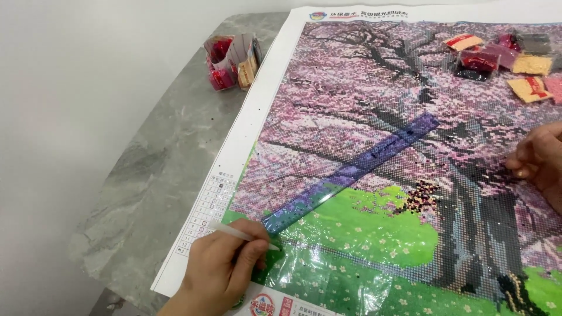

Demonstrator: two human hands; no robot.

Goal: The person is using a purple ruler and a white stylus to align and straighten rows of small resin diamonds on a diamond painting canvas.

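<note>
A slim white pen-like stylus [243, 234] sits low in the left part of the frame, its tip resting on the green lower edge of a large bead-mosaic canvas [374, 117] that shows a dark tree under pink blossom. The left hand [225, 266] comes up from the bottom edge, its fingers [253, 253] closed around the stylus in a writing grip. Just beside the tip begins a translucent blue ruler [351, 171], lying flat on the canvas and slanting from lower left up toward the middle right. A small heap of loose pale and dark beads [420, 196] lies on the canvas right of centre, near the ruler but apart from it. At the right edge the right hand [541, 164] rests on the canvas, fingers curled and empty, fingertips touching the picture surface. In the upper right corner several small packets [506, 61] of red, dark and yellow beads lie on the canvas. A bundle of further packets [234, 58] stands on the grey marbled desk [152, 175] at upper left, just off the canvas's white border.
</note>
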